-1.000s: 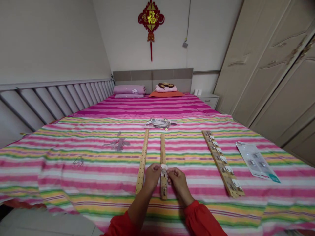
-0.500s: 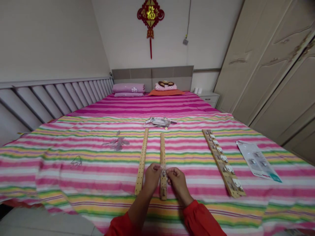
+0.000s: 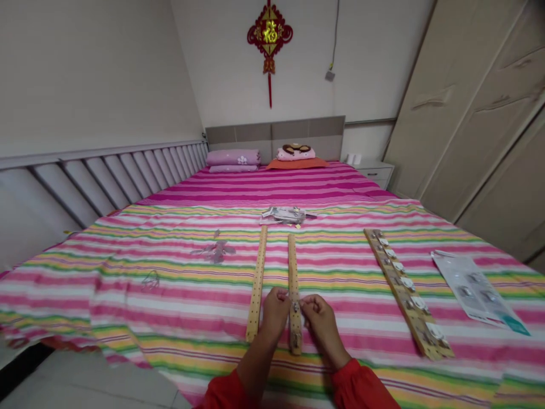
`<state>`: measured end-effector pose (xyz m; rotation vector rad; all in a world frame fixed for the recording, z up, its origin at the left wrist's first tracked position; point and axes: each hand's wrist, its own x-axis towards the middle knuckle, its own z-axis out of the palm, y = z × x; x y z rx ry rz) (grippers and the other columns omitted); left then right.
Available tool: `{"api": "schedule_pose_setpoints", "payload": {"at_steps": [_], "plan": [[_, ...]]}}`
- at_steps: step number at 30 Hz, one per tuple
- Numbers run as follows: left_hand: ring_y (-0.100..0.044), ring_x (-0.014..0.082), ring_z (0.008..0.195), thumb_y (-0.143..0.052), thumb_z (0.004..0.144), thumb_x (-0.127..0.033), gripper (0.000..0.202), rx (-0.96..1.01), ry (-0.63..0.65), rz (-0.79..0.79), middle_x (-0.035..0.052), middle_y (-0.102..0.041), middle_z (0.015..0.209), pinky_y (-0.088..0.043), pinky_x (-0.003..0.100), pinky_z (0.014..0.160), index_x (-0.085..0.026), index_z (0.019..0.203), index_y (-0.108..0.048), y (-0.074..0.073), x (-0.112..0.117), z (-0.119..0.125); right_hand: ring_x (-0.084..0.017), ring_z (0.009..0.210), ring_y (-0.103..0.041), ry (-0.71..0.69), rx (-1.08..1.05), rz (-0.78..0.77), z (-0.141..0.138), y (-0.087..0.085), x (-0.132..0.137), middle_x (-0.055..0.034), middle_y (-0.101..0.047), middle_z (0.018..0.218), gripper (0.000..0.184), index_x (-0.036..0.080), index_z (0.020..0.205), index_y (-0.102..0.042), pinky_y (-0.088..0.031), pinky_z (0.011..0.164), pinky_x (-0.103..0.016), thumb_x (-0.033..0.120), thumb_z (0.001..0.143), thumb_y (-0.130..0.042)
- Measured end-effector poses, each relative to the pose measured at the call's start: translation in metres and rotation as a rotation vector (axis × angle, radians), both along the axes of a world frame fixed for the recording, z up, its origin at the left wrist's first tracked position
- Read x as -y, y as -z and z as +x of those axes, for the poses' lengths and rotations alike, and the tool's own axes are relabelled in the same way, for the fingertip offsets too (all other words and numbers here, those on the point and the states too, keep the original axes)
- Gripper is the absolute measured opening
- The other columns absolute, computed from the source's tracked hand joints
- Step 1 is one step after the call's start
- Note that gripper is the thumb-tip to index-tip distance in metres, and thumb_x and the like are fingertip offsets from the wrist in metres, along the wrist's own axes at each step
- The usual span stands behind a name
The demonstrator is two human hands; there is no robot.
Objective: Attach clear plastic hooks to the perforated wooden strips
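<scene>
A narrow wooden strip (image 3: 293,267) with rows of holes lies lengthwise before me on the striped bedspread. On its near half, a small shiny metal piece (image 3: 295,306) sits between my fingertips. My left hand (image 3: 276,311) pinches at its left side, thumb and forefinger together. From the right, the bent fingers of my right hand (image 3: 320,318) close at its other side. Exactly what kind of fitting it is, I cannot make out. Closer to me, a second metal fitting (image 3: 296,341) sits at the strip's end. A similar bare holed strip (image 3: 257,284) lies to the left.
Rightward lies a wooden board (image 3: 398,289) carrying a row of white and metal fittings, with a clear package (image 3: 479,289) beyond it. A plastic packet (image 3: 284,215) lies ahead. Clear scraps (image 3: 216,250) and a thin tangled piece (image 3: 150,280) lie left.
The whole view has shifted, so everything appears slightly farther right and lower. Both hands stay at the metal piece on the strip, fingers barely changed.
</scene>
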<state>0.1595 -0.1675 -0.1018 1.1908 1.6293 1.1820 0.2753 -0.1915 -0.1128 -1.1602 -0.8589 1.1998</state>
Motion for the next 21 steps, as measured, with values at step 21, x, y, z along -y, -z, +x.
{"api": "schedule_pose_setpoints", "payload": {"at_steps": [21], "plan": [[-0.058, 0.0164, 0.065, -0.057, 0.07, -0.03, 0.015, -0.136, -0.208, 0.229, 0.0017, -0.065, 0.065, -0.044, 0.025, 0.062, -0.017, 0.07, -0.065, -0.059, -0.052, -0.138, -0.004, 0.033, -0.035, -0.048, -0.022, -0.107, 0.008, 0.005, 0.003, 0.0042, -0.054, 0.049, 0.043, 0.016, 0.071, -0.063, -0.021, 0.036, -0.019, 0.055, 0.057, -0.074]]}}
